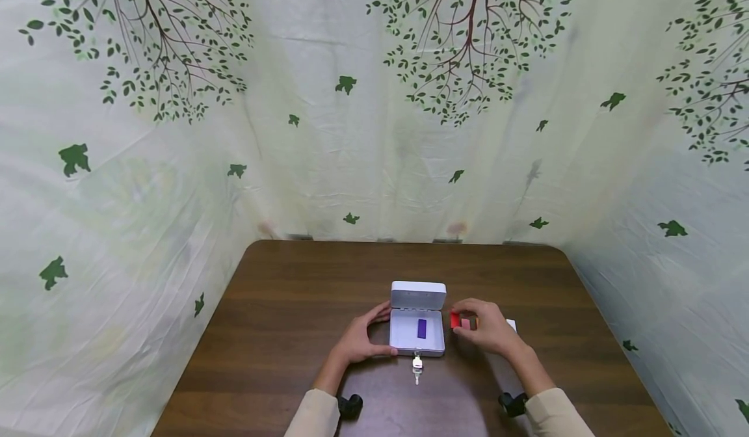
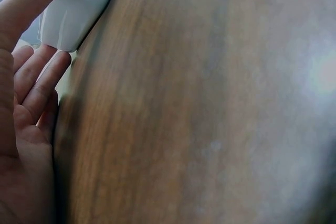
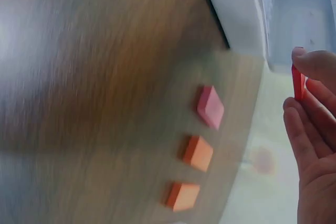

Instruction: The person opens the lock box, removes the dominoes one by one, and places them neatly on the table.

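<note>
A small white lockable box [image 1: 400,334] stands on the table with its lid [image 1: 418,295] raised. Inside it lies a purple block [image 1: 422,329]. Keys [image 1: 417,367] hang from the lock at the front. Against the box's left side rests my left hand [image 1: 361,341], thumb along the front corner and fingers stretched toward the back. Just right of the box, my right hand [image 1: 488,328] pinches a thin red block [image 3: 297,83] between thumb and fingers, above the table. Beneath and beside that hand sit a pink block [image 3: 211,107] and two orange blocks [image 3: 198,153].
The brown wooden table [image 1: 304,274] carries everything. A white object [image 1: 512,324] is partly hidden behind my right hand. Pale curtains [image 1: 380,164] printed with trees and leaves hang round the table's back and sides.
</note>
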`<state>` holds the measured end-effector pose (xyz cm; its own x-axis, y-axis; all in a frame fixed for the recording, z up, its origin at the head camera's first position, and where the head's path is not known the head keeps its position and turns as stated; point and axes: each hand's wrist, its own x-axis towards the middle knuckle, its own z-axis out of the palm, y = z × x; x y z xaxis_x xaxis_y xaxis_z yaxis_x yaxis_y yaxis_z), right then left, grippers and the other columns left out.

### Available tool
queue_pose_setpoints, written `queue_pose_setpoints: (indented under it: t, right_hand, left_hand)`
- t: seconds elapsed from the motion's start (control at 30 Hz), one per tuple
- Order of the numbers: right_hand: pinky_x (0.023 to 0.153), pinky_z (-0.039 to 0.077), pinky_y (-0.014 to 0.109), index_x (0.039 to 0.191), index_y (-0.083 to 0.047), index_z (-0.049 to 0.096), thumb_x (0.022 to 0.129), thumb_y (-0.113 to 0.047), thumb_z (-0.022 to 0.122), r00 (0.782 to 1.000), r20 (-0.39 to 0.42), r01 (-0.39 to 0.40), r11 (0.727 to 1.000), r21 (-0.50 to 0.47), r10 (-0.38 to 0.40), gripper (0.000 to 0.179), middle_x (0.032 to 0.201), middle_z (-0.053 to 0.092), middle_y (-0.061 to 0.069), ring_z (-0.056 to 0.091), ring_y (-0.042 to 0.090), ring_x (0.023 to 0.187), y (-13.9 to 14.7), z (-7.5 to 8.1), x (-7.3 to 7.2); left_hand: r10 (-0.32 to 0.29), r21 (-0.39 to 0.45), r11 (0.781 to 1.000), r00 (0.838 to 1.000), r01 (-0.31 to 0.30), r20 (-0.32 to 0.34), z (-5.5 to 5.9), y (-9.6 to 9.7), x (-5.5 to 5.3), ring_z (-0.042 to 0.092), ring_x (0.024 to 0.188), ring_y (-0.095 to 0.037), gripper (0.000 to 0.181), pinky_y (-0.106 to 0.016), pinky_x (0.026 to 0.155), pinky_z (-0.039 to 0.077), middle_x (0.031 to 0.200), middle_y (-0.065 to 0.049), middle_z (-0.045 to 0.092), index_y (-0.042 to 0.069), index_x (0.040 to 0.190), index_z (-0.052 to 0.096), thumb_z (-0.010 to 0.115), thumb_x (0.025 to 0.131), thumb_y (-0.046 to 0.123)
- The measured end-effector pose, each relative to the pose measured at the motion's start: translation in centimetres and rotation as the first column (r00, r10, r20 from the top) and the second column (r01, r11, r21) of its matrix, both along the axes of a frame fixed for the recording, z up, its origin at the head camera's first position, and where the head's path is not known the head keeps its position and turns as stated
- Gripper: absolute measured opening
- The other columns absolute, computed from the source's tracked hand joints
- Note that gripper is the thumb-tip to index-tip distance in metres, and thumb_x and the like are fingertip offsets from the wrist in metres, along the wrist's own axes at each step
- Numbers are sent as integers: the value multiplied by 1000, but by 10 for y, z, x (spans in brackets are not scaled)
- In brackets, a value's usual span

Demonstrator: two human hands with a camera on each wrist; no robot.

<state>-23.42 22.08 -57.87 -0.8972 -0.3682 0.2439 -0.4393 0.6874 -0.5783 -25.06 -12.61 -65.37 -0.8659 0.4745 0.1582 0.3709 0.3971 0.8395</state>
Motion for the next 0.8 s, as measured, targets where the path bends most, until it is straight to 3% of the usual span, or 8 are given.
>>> queue_pose_setpoints:
  t: [0.4, 0.8]
  right_hand:
    - [91, 59, 49, 118, -9, 74, 81, -7, 87, 1000, 22, 19, 1000, -17, -19, 39, 121, 72, 8, 72, 33, 106, 59, 4, 5]
    - [89, 59, 47, 117, -5, 74, 81, -7, 87, 995, 1, 104, 994, 41, -104, 39, 122, 72, 14, 73, 34, 106, 113, -8, 16]
  left_hand:
    - [1, -3, 1000, 1000, -1, -4, -1, 0, 0, 57, 135, -10, 108, -45, 122, 35, 150, 7, 58, 27, 159, 37, 96, 70, 45]
    - [-3, 7, 1000, 1000, 3, -22, 1, 1, 1, 59, 134, -11, 105, -40, 120, 37, 149, 5, 59, 27, 158, 40, 96, 70, 41]
